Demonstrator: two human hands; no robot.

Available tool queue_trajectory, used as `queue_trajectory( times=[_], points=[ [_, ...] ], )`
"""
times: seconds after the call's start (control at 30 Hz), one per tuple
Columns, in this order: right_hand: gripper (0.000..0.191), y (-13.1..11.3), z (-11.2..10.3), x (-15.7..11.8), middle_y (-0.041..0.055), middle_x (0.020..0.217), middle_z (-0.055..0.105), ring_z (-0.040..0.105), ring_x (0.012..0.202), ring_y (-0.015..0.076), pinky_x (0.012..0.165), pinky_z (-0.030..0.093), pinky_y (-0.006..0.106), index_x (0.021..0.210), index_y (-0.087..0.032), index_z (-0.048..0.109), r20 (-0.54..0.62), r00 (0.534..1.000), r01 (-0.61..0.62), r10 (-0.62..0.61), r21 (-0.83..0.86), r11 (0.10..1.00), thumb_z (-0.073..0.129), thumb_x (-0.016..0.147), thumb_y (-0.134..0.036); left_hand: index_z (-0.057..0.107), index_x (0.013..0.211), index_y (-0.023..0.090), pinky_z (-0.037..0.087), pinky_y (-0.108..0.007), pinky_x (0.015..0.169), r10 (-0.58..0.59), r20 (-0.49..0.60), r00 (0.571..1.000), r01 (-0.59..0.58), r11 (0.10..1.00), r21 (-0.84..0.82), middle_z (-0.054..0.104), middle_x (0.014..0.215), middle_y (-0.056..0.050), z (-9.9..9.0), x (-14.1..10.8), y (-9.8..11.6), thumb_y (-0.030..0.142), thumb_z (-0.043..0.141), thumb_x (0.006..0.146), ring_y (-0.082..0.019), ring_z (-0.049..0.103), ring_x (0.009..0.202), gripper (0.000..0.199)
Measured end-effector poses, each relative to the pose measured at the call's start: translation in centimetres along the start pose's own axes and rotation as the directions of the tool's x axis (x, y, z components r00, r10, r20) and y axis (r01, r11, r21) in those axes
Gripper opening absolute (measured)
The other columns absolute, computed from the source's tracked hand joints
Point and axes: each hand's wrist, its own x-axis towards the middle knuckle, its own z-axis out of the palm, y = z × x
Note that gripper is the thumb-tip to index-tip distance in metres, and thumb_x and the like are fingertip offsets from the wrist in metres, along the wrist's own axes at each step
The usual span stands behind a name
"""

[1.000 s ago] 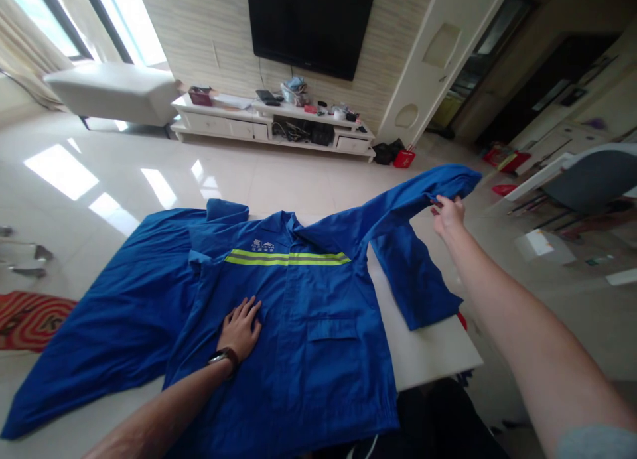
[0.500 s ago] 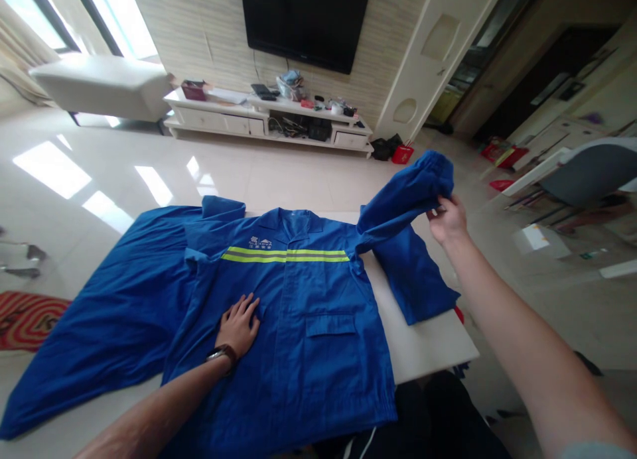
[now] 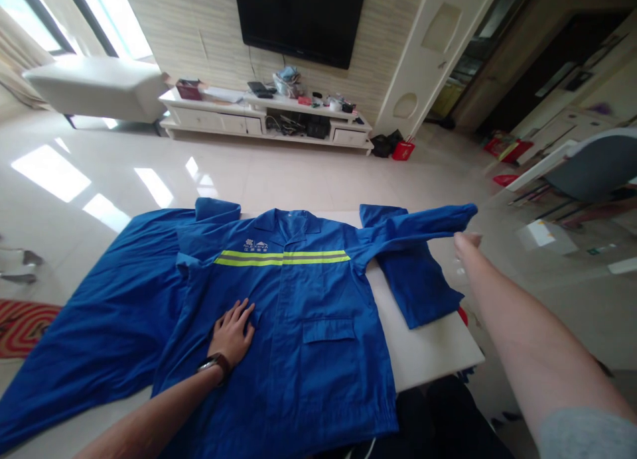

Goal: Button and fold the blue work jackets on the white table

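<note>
White table (image 3: 432,356) under blue jacket (image 3: 293,296) — glossy floor (image 3: 288,177), television (image 3: 301,21) beyond.

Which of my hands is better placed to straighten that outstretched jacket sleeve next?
Probably your right hand: it's close to the end of the outstretched sleeve, while your left hand lies flat on the jacket front.

Daylight is entering through the tall, dark-framed glass windows (image 3: 119,21) at upper left. The glossy, pale tiled floor (image 3: 298,174) is reflecting it as white glare patches (image 3: 51,172). The dark rectangular door (image 3: 530,81) at upper right is sitting in shade. The bare right hand (image 3: 466,245) is showing blur; wide-angle distortion is stretching the picture edges.
</note>
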Motion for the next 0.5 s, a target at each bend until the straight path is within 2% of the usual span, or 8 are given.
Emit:
queue_trajectory(
  times=[0.1,0.17,0.23,0.27,0.3,0.33,0.4,0.5],
  points=[
    [0.03,4.5,0.6,-3.7,0.0056,0.109,0.063,0.055,0.112,0.0171,0.106,0.042,0.031,0.083,-0.022,0.055,0.085,0.996,0.054,-0.038,-0.196,0.979,0.065,0.063,-0.002,0.058,0.148,0.028,0.034,-0.05,0.12,-0.009,0.017,1.0,0.009,1.0,-0.003,0.046,0.163,-0.006,0.0,0.1,0.0,0.028,0.045,0.096,-0.027,0.036,0.154,0.054],
    [0.043,7.2,1.8,-7.1,0.0096,0.128,0.063,0.051,0.128,0.0211,0.117,0.035,0.034,0.102,-0.02,0.066,0.353,0.931,0.229,-0.097,-0.355,0.906,0.067,0.063,-0.003,0.058,0.148,0.028,0.033,-0.049,0.12,-0.01,0.02,1.0,0.01,1.0,0.0,0.046,0.163,-0.006,0.0,0.1,0.0,0.027,0.046,0.095,-0.027,0.035,0.154,0.054],
    [0.059,9.1,2.9,-10.5,0.0112,0.149,0.053,0.041,0.143,0.0242,0.121,0.033,0.038,0.131,-0.022,0.063,0.74,0.672,0.583,-0.021,-0.512,0.631,0.063,0.073,-0.007,0.058,0.148,0.028,0.032,-0.049,0.121,-0.008,0.016,1.0,0.007,1.0,0.009,0.046,0.163,-0.006,0.0,0.1,0.1,0.027,0.046,0.096,-0.026,0.035,0.154,0.053],
    [0.062,9.7,3.3,-12.1,0.012,0.154,0.051,0.04,0.145,0.0258,0.12,0.034,0.041,0.138,-0.022,0.06,0.828,0.553,0.701,0.092,-0.522,0.486,0.061,0.078,-0.008,0.058,0.148,0.027,0.032,-0.049,0.12,-0.006,0.012,1.0,0.006,1.0,0.013,0.046,0.163,-0.006,0.0,0.1,0.1,0.027,0.045,0.096,-0.026,0.035,0.154,0.053],
    [0.06,10.1,3.5,-13.6,0.0143,0.153,0.052,0.042,0.145,0.0282,0.118,0.037,0.043,0.14,-0.02,0.06,0.858,0.476,0.775,0.196,-0.514,0.369,0.058,0.081,-0.01,0.058,0.147,0.027,0.033,-0.049,0.12,-0.004,0.009,1.0,0.003,1.0,0.014,0.046,0.163,-0.006,-0.1,0.0,0.1,0.027,0.044,0.097,-0.026,0.035,0.154,0.052],
    [0.054,10.3,3.5,-15.0,0.0177,0.148,0.056,0.047,0.141,0.0309,0.115,0.04,0.046,0.137,-0.017,0.062,0.852,0.454,0.798,0.261,-0.519,0.306,0.057,0.083,-0.011,0.058,0.147,0.027,0.034,-0.049,0.119,0.0,0.007,1.0,0.0,1.0,0.014,0.046,0.163,-0.006,-0.1,0.0,0.1,0.027,0.044,0.097,-0.026,0.035,0.154,0.052],
    [0.043,10.4,2.6,-17.6,0.0221,0.135,0.064,0.056,0.131,0.034,0.111,0.044,0.049,0.127,-0.012,0.068,0.837,0.465,0.801,0.29,-0.537,0.266,0.053,0.087,-0.012,0.059,0.147,0.027,0.035,-0.049,0.118,0.006,0.003,1.0,-0.006,1.0,0.011,0.046,0.163,-0.006,-0.1,-0.1,0.1,0.026,0.043,0.097,-0.027,0.036,0.153,0.052],
    [0.042,11.1,-1.4,-22.5,0.0193,0.134,0.066,0.058,0.13,0.0302,0.113,0.045,0.045,0.128,-0.013,0.068,0.89,0.409,0.816,0.2,-0.455,0.358,0.045,0.093,-0.018,0.058,0.147,0.026,0.035,-0.049,0.117,0.013,-0.01,1.0,-0.013,1.0,0.008,0.046,0.163,-0.006,0.0,-0.1,0.0,0.026,0.042,0.098,-0.027,0.036,0.153,0.052]
  ],
)
